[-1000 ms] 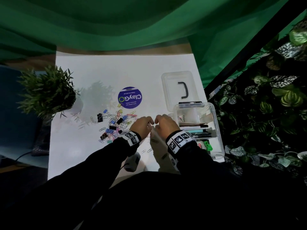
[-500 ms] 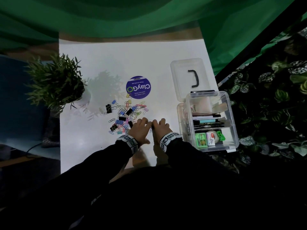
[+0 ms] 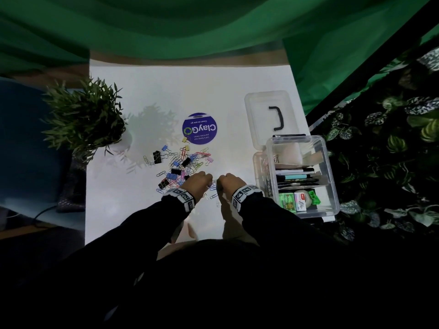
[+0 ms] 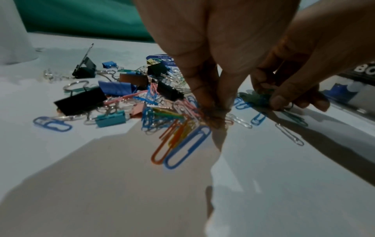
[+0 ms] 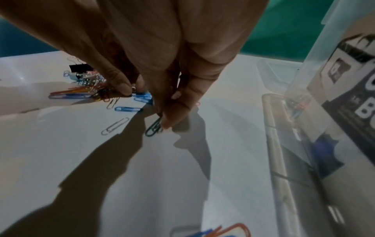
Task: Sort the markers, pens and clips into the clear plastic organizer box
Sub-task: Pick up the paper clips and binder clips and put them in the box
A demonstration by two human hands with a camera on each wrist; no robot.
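Half a second ago both hands lay flat with fingers stretched toward the pile; now both have bunched up. The left hand (image 3: pixel 198 181) pinches a small bundle of coloured paper clips (image 4: pixel 182 121) at its fingertips, at the near edge of the pile of clips (image 3: pixel 180 166) lying just beyond it on the desk (image 3: pixel 147 210). The right hand (image 3: pixel 228 182), almost touching the left, holds a few clips between thumb and fingers and nips a dark green clip (image 5: pixel 153 127) at its fingertips. The clear organizer box (image 3: pixel 330 162) stands open just to the right of the right hand, pens and markers already in its middle compartment. So gathering has turned into grasping; most clips remain loose, and I judge many handfuls are left.
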